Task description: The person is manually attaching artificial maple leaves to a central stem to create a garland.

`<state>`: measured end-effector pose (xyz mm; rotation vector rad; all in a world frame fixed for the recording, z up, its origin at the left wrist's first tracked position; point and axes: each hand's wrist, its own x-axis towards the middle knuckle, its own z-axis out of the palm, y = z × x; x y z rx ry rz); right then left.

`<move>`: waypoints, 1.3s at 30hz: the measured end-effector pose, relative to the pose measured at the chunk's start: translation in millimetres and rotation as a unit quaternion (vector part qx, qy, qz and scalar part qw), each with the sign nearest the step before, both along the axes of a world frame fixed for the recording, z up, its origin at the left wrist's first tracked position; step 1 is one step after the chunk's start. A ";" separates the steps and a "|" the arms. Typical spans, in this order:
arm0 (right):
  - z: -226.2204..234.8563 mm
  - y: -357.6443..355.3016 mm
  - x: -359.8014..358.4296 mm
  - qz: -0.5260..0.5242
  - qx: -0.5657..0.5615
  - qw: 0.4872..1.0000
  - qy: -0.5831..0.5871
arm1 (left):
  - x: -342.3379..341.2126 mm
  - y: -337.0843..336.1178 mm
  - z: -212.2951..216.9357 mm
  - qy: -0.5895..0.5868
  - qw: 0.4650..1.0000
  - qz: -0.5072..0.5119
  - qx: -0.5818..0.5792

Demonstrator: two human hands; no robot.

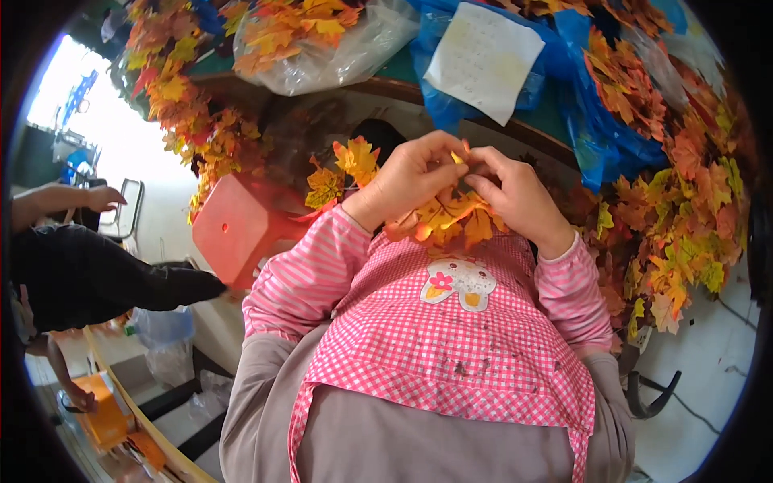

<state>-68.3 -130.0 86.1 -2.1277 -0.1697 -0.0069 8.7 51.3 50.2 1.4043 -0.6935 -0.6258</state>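
In front of my chest, my left hand (415,173) and my right hand (519,193) come together, fingertips nearly touching. Both are closed in a pinch around part of an artificial maple leaf garland (451,217) in orange and yellow. A small yellow tip (457,158) pokes out between the fingers; the exact bit that each hand grips is partly hidden. Leaves hang below the hands over my pink checked apron (451,362). More yellow leaves (357,159) stick out beside my left wrist.
A red plastic stool (233,225) stands to the left. Ahead, a table carries clear bags (354,56), blue bags (592,121) and a written paper sheet (485,60). Leaf garlands (684,225) hang thickly at right and far left (173,88). Another person's dark-clothed leg (105,274) is at left.
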 end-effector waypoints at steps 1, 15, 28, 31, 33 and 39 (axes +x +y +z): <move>-3.4 -1.7 -0.7 0.010 -0.001 1.000 0.005 | 0.5 6.4 -2.2 0.014 1.000 0.007 -0.008; -8.3 -26.1 -5.6 -0.017 0.001 1.000 0.016 | 14.5 86.2 98.0 -0.129 0.945 0.299 0.006; -32.6 -30.0 5.4 -0.024 -0.016 0.998 -0.056 | 26.1 -18.4 137.5 -0.256 0.924 0.237 -0.159; -30.2 -33.2 6.6 -0.011 -0.041 0.999 -0.028 | 21.0 -32.5 129.8 -0.249 0.929 0.222 -0.164; -32.0 -33.2 8.0 -0.014 -0.041 0.999 -0.020 | 18.8 -37.4 127.1 -0.248 0.930 0.216 -0.164; -35.6 -37.5 5.3 -0.016 -0.039 0.999 -0.024 | 20.9 -30.1 125.0 -0.271 0.926 0.218 -0.145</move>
